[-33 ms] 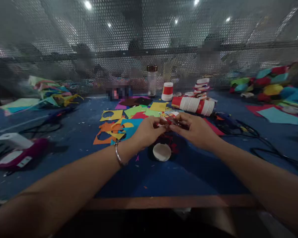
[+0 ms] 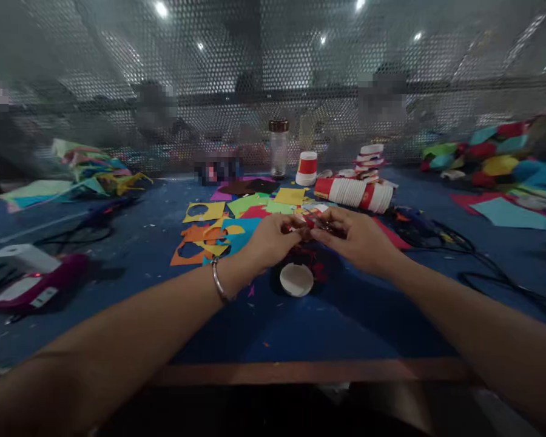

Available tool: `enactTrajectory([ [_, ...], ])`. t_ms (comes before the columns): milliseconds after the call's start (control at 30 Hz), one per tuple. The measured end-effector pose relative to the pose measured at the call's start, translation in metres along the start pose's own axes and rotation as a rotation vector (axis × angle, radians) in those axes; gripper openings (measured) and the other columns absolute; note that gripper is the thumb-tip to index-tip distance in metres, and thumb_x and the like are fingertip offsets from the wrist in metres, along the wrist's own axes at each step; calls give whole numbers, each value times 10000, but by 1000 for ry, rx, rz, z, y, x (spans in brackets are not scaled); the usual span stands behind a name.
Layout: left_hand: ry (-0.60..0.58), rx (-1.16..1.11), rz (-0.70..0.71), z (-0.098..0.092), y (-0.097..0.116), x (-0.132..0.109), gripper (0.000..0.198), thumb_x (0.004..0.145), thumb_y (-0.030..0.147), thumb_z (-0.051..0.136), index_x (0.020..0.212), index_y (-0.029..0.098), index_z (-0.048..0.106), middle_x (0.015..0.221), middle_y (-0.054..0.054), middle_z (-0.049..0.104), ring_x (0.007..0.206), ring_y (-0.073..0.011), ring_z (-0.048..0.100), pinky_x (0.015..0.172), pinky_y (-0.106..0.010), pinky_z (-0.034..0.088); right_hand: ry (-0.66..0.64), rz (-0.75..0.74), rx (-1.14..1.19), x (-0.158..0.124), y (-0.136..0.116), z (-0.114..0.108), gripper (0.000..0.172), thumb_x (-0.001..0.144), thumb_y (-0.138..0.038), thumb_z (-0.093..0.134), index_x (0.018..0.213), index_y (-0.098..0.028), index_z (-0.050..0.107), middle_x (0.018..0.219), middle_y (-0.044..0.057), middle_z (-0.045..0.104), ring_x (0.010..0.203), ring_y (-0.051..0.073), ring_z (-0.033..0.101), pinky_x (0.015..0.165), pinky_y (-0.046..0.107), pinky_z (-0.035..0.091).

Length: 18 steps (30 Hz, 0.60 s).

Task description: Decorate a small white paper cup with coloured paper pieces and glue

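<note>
My left hand, with a metal bangle on its wrist, and my right hand meet fingertip to fingertip above the blue table. Both are closed in a pinch. Between them is a small red and white piece, held by my left fingers. What my right fingers grip beside it is dark and too small to make out. Just below the hands a white paper cup sits on the table, its round white face toward me.
Cut coloured paper sheets lie behind the hands. Further back are a row of red and white cups, one upright cup and a clear jar. Black cables run at right. A magenta device lies at left.
</note>
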<state>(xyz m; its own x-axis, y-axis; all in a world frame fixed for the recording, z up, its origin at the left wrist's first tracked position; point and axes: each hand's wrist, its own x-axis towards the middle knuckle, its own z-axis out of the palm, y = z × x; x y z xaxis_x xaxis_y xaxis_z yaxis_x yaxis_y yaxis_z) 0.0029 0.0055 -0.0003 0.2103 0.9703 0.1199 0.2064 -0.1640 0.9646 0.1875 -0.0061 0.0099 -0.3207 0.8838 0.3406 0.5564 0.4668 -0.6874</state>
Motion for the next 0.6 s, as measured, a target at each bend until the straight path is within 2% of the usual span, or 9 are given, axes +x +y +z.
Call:
enactTrajectory([
  [67, 44, -6, -5, 3, -1, 14, 85, 812, 179, 661, 731, 177, 636, 696, 18, 627, 647, -129, 553, 631, -250, 440, 58, -24, 21, 1, 0, -1, 259, 857, -454, 627, 868, -196, 608, 807, 29, 652, 710, 184, 576, 660, 320, 422],
  [133, 152, -6, 3, 3, 0, 32, 96, 866, 174, 598, 773, 192, 586, 719, 24, 593, 641, -116, 520, 628, -244, 420, 134, -48, 43, 1, -1, -4, 247, 849, -447, 641, 829, -204, 601, 748, 10, 619, 665, 163, 535, 622, 302, 404],
  [233, 273, 12, 3, -1, 0, 66, 130, 903, 199, 572, 777, 203, 540, 754, 11, 573, 682, -136, 527, 635, -261, 416, 239, -54, 58, 3, -4, -11, 269, 840, -463, 664, 781, -212, 588, 681, -11, 550, 609, 138, 463, 574, 288, 369],
  [300, 313, 29, -18, -3, -2, 89, 189, 941, 199, 513, 753, 199, 523, 748, -2, 562, 691, -150, 538, 634, -277, 423, 274, -34, 50, 4, -6, -15, 315, 831, -502, 683, 749, -219, 569, 652, -22, 507, 586, 129, 428, 550, 284, 350],
  [433, 306, 74, -19, 0, -9, 130, 183, 987, 204, 505, 834, 168, 599, 874, -28, 631, 793, -159, 601, 716, -295, 495, 278, 8, 65, 5, -10, -19, 411, 789, -598, 717, 731, -223, 558, 618, -32, 482, 549, 117, 388, 510, 281, 308],
  [500, 283, 93, -22, 4, -13, 145, 180, 989, 314, 590, 1013, 144, 644, 1018, -54, 666, 876, -175, 641, 781, -348, 551, 275, 27, 91, 5, -11, -20, 417, 776, -603, 730, 737, -220, 570, 607, -36, 483, 535, 111, 375, 498, 283, 288],
  [600, 238, 113, -28, 13, -17, 164, 324, 978, 381, 629, 1207, 151, 633, 1187, -93, 665, 1005, -216, 669, 861, -421, 585, 295, 49, 122, 7, -8, -22, 386, 765, -566, 752, 756, -212, 596, 603, -41, 488, 527, 107, 373, 489, 284, 276],
])
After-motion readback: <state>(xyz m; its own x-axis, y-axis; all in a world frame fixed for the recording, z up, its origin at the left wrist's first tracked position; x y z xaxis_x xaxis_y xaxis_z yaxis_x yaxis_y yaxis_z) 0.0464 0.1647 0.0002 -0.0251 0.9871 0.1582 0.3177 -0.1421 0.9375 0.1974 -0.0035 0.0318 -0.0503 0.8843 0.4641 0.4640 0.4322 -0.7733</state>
